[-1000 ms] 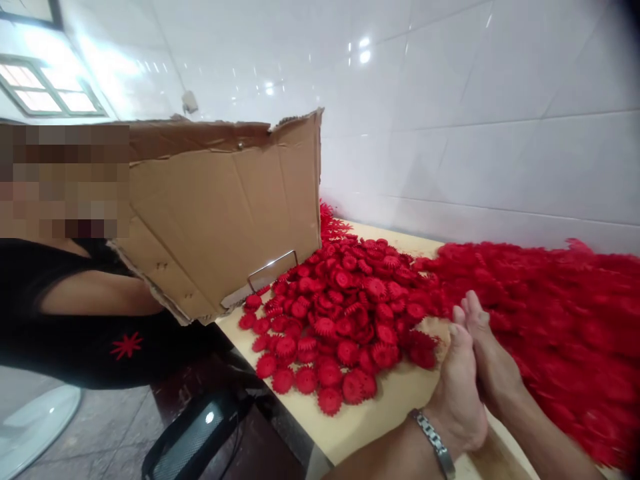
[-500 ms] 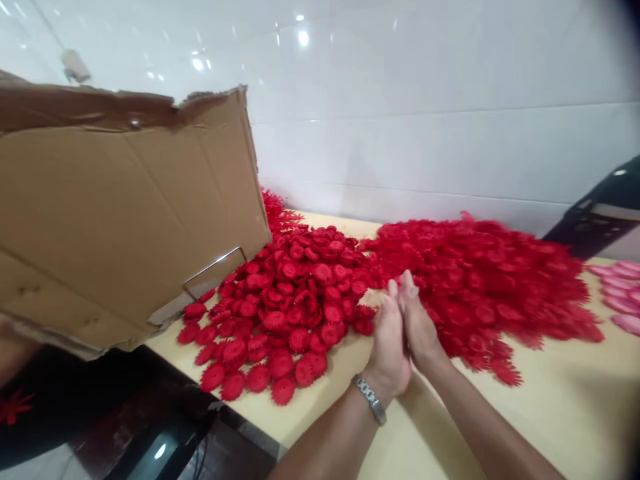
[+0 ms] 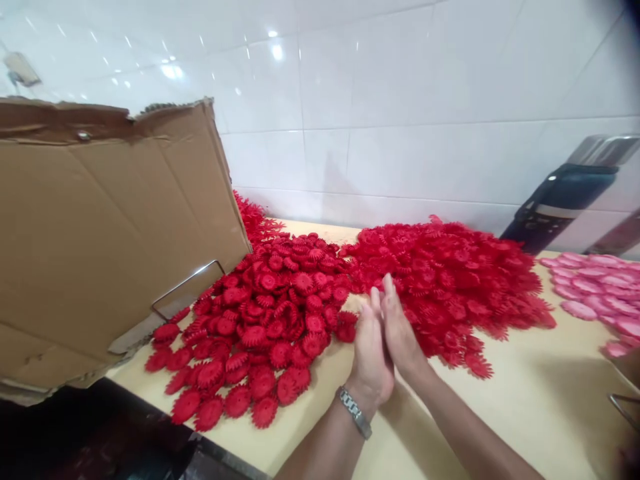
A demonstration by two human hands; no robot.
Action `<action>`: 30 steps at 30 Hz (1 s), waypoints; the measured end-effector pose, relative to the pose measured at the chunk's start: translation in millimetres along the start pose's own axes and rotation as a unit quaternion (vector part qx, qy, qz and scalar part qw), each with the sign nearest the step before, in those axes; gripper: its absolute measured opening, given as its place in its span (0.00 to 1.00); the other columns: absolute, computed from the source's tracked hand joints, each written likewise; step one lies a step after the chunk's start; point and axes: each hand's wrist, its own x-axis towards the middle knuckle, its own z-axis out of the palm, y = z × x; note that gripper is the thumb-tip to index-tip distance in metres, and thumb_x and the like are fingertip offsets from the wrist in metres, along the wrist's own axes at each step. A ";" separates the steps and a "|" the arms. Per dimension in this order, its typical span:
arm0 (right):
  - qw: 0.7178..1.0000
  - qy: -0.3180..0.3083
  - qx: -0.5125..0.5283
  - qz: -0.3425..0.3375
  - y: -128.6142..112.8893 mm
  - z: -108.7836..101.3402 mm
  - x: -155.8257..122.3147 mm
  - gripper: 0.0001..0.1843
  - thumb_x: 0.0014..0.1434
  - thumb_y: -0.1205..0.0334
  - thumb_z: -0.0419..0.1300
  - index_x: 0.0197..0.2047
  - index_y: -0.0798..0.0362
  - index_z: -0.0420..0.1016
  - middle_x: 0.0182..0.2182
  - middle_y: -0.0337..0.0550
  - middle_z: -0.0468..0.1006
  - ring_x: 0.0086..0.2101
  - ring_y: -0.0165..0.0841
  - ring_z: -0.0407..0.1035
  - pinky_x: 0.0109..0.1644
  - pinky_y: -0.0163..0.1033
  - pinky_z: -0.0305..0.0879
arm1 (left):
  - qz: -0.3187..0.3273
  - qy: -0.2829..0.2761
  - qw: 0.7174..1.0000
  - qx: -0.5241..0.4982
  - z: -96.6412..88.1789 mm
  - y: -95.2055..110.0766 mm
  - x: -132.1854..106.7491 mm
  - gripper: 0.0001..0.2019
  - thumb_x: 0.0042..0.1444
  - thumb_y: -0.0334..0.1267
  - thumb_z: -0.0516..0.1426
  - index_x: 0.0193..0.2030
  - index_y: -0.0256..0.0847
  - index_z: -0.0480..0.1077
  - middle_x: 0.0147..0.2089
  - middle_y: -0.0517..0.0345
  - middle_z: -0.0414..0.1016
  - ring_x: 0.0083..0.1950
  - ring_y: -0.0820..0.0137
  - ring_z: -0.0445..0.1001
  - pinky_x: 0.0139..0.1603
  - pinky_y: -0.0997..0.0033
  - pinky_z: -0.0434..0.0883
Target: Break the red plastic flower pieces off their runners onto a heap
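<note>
My left hand (image 3: 369,357) and my right hand (image 3: 400,330) are pressed palm to palm above the table. Their fingers are straight, held close together and pointing away from me. Whatever may lie between the palms is hidden. A metal-link watch or bracelet (image 3: 355,412) circles my left wrist. To the left of the hands spreads a heap of red, cupped, notched-edge flower pieces (image 3: 270,330). Just beyond and right of my fingertips is a second red heap, made of flatter, frilled flower pieces (image 3: 460,280).
A big cardboard sheet or box side (image 3: 115,240) stands at the left, with a bent wire (image 3: 187,288) by its lower edge. Pink petal-like pieces (image 3: 595,283) lie far right on the pale table (image 3: 530,413). A dark bottle (image 3: 560,200) leans near the white tiled wall (image 3: 400,160).
My view has swung to the right, so more of the bottle and the pink pieces shows. My hands stay pressed together in much the same pose.
</note>
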 end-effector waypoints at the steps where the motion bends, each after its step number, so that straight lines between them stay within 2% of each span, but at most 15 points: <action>1: 1.000 -0.021 0.003 -0.002 0.9 2.9 -12.5 0.36 0.61 0.40 0.34 0.67 0.46 0.34 0.67 0.35 0.34 0.65 0.32 0.29 0.67 0.48 0.29 | -0.006 0.016 1.000 0.004 -1.4 3.6 1.6 0.28 0.60 0.53 0.40 0.62 0.41 0.58 0.68 0.60 0.50 0.68 0.69 0.45 0.67 0.69 0.46; 3: 0.999 -0.047 -0.003 -0.028 1.7 8.3 -36.9 0.34 0.62 0.42 0.34 0.67 0.45 0.34 0.67 0.33 0.33 0.65 0.32 0.28 0.67 0.48 0.28 | -0.020 0.039 0.999 0.007 -4.5 10.2 4.7 0.29 0.59 0.55 0.40 0.61 0.44 0.60 0.67 0.61 0.52 0.68 0.67 0.45 0.67 0.67 0.47; 5: 0.998 -0.050 -0.007 -0.032 1.0 11.0 -46.7 0.34 0.61 0.41 0.35 0.67 0.45 0.34 0.67 0.33 0.33 0.65 0.32 0.28 0.67 0.49 0.27 | -0.032 0.051 0.998 0.006 -6.7 12.1 6.7 0.29 0.58 0.57 0.39 0.59 0.46 0.62 0.66 0.60 0.54 0.68 0.66 0.46 0.66 0.63 0.48; 7: 1.000 -0.027 -0.004 -0.001 0.0 10.9 -35.3 0.35 0.61 0.40 0.34 0.67 0.45 0.35 0.67 0.34 0.34 0.65 0.33 0.29 0.67 0.50 0.26 | -0.034 0.043 0.998 0.001 -6.7 8.2 7.1 0.29 0.57 0.57 0.40 0.59 0.46 0.63 0.66 0.59 0.55 0.68 0.64 0.47 0.66 0.61 0.50; 9: 1.000 0.007 -0.001 0.020 0.3 8.9 -11.3 0.34 0.61 0.40 0.33 0.67 0.43 0.37 0.67 0.34 0.36 0.65 0.34 0.29 0.66 0.53 0.23 | -0.029 0.017 0.999 -0.008 -4.9 1.5 6.4 0.29 0.57 0.57 0.43 0.58 0.44 0.64 0.66 0.57 0.55 0.67 0.64 0.49 0.66 0.60 0.50; 12: 0.999 0.035 -0.014 -0.016 3.3 4.2 13.4 0.34 0.61 0.39 0.33 0.67 0.43 0.39 0.66 0.36 0.39 0.65 0.35 0.27 0.64 0.56 0.21 | -0.029 -0.017 0.999 -0.013 -1.6 -4.3 5.6 0.29 0.56 0.57 0.44 0.56 0.41 0.66 0.65 0.53 0.58 0.67 0.63 0.51 0.66 0.59 0.49; 15: 1.000 0.018 -0.015 -0.020 4.1 2.1 -2.3 0.37 0.60 0.38 0.33 0.67 0.47 0.37 0.67 0.38 0.37 0.65 0.35 0.26 0.65 0.55 0.24 | -0.045 -0.006 0.999 -0.005 -1.6 1.2 6.4 0.30 0.56 0.58 0.42 0.55 0.41 0.67 0.64 0.53 0.59 0.67 0.62 0.50 0.65 0.58 0.51; 19: 0.997 -0.052 -0.028 -0.044 -5.0 5.8 -39.5 0.37 0.61 0.40 0.32 0.67 0.50 0.33 0.67 0.37 0.32 0.65 0.32 0.25 0.67 0.49 0.24 | -0.062 0.008 0.998 0.003 -4.0 12.5 8.1 0.32 0.55 0.62 0.39 0.56 0.46 0.66 0.63 0.56 0.61 0.67 0.61 0.48 0.64 0.55 0.53; 21: 0.998 -0.050 -0.039 -0.024 -10.6 5.6 -35.8 0.37 0.61 0.40 0.31 0.67 0.51 0.32 0.67 0.38 0.31 0.64 0.31 0.24 0.66 0.50 0.23 | -0.059 0.001 0.998 0.002 -2.4 11.6 7.6 0.33 0.55 0.62 0.39 0.57 0.45 0.64 0.64 0.55 0.60 0.67 0.61 0.48 0.64 0.56 0.53; 23: 0.999 -0.026 -0.048 0.003 -14.0 1.6 -16.4 0.38 0.61 0.40 0.29 0.67 0.54 0.33 0.67 0.41 0.33 0.64 0.33 0.23 0.66 0.52 0.21 | -0.051 -0.019 0.999 0.005 1.4 6.4 5.8 0.34 0.54 0.62 0.40 0.58 0.42 0.63 0.64 0.52 0.59 0.67 0.61 0.49 0.64 0.56 0.53; 26: 0.998 0.013 -0.064 0.004 -16.0 -8.0 11.9 0.38 0.61 0.40 0.29 0.67 0.54 0.33 0.67 0.43 0.34 0.64 0.35 0.24 0.65 0.55 0.21 | -0.049 -0.066 0.997 0.011 6.9 -1.2 3.0 0.33 0.55 0.61 0.42 0.58 0.41 0.63 0.64 0.50 0.59 0.67 0.61 0.50 0.65 0.57 0.52; 28: 0.997 0.021 -0.072 -0.004 -16.3 -11.3 11.8 0.37 0.61 0.40 0.30 0.67 0.51 0.32 0.67 0.40 0.33 0.64 0.35 0.23 0.64 0.56 0.21 | -0.055 -0.074 0.996 0.011 7.3 -1.4 2.7 0.33 0.55 0.61 0.42 0.58 0.42 0.63 0.64 0.50 0.59 0.67 0.61 0.50 0.65 0.58 0.51; 30: 0.997 -0.008 -0.075 -0.018 -16.1 -9.4 -3.8 0.35 0.62 0.41 0.30 0.67 0.49 0.31 0.66 0.38 0.31 0.64 0.34 0.23 0.65 0.55 0.21 | -0.061 -0.047 0.997 0.012 4.8 2.4 4.0 0.35 0.54 0.63 0.41 0.59 0.41 0.62 0.64 0.49 0.59 0.67 0.61 0.51 0.65 0.58 0.52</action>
